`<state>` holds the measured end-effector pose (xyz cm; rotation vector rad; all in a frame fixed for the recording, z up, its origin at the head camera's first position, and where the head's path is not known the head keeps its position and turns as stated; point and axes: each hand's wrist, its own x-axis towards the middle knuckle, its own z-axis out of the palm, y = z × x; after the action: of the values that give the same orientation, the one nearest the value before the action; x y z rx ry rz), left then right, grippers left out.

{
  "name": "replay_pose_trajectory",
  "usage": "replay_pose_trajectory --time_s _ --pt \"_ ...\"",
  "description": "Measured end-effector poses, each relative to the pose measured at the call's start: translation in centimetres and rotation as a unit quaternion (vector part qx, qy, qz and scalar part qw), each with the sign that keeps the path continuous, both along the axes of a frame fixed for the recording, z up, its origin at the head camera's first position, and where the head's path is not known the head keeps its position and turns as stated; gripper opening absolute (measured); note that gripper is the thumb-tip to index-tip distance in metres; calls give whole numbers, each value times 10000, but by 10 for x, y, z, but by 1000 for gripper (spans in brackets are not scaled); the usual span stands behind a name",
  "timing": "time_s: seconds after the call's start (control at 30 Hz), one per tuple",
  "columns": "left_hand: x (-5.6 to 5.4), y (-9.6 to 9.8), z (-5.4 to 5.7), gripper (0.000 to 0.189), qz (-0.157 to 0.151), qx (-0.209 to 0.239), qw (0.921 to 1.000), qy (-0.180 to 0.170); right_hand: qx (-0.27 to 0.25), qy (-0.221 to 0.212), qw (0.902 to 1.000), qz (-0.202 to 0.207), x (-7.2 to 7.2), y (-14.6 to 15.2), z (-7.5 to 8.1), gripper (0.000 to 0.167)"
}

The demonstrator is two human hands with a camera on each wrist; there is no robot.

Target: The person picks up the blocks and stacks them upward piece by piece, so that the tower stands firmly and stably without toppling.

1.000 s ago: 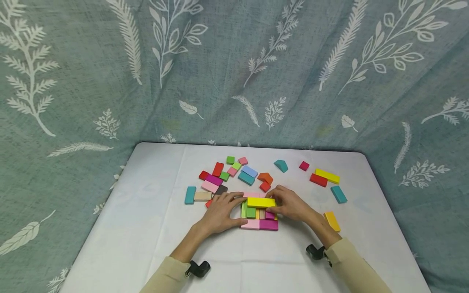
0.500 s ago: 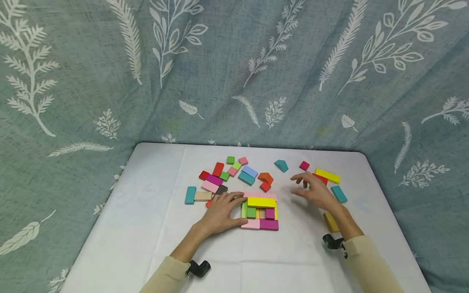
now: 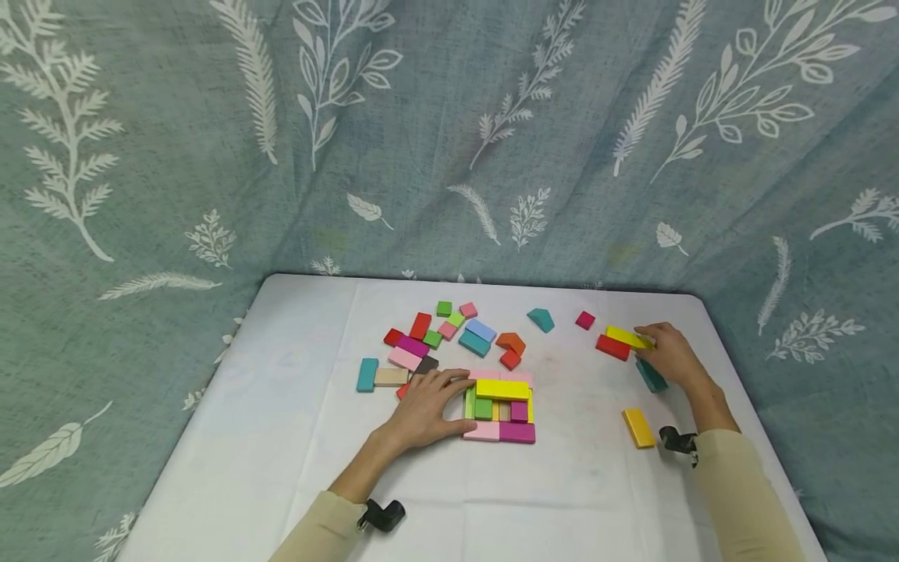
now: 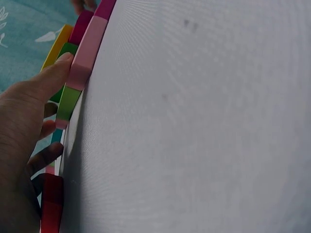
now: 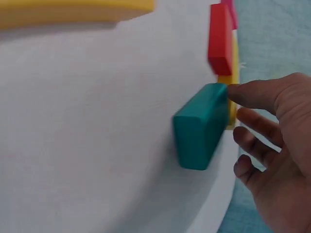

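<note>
Colored blocks form a low rectangular arrangement, with a yellow block [image 3: 502, 389] lying across its far part. My left hand [image 3: 424, 410] rests at the arrangement's left side, thumb and fingers spread. In the left wrist view its thumb touches beside a pink block [image 4: 87, 53], above a light green block [image 4: 68, 103]. Farther right, my right hand [image 3: 670, 353] has its fingertips at the right end of another yellow block [image 3: 627, 337]. A red block [image 5: 220, 41] and a teal block [image 5: 197, 126] lie close to it. The right wrist view shows thumb and fingers apart, gripping nothing visible.
Several loose blocks lie behind the left hand, including a purple block [image 3: 412, 346] and a teal block [image 3: 367, 375]. An orange-yellow block [image 3: 638, 428] lies near the right forearm. Patterned cloth [image 3: 421, 140] hangs behind the white table [image 3: 281, 437].
My right hand has left the arrangement and moved right to the loose yellow block at the far right. The left hand has stayed at the arrangement, and the view has shifted slightly.
</note>
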<state>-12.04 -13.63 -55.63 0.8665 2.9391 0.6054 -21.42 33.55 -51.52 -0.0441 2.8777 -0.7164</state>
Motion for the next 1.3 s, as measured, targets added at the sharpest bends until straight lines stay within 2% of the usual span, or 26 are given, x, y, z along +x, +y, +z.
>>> replay_pose_trajectory --time_s 0.1,0.23,0.43,0.6,0.7,0.83,1.0,1.17,1.3 --pt "1 0 0 79 -9 0 10000 -13 103 -90 9999 -37 -1 2 -6 47" --pt "1 0 -1 79 -13 -24 10000 44 192 52 9998 -81 -1 3 -12 46" --pt "0 0 -2 80 -17 -81 9999 130 234 200 9993 -232 -1 4 -13 47" --pt "-1 1 -4 80 -12 -61 9999 95 10 721 9955 -620 3 1 -9 48" --pt "-1 1 -4 80 -1 -63 10000 29 -256 1127 9916 -584 7 -9 -1 46" --pt "0 0 -1 79 21 -38 10000 -8 -603 1445 9877 -52 15 -40 11 43" --pt "0 0 0 80 1 -25 10000 -27 -877 1542 9809 804 34 -96 18 38" --pt "0 0 -1 80 28 -71 10000 -48 -960 1186 9746 1640 61 -145 19 38" --pt "-1 0 -1 80 34 -76 9999 -58 -956 799 9685 2155 79 -169 19 39"
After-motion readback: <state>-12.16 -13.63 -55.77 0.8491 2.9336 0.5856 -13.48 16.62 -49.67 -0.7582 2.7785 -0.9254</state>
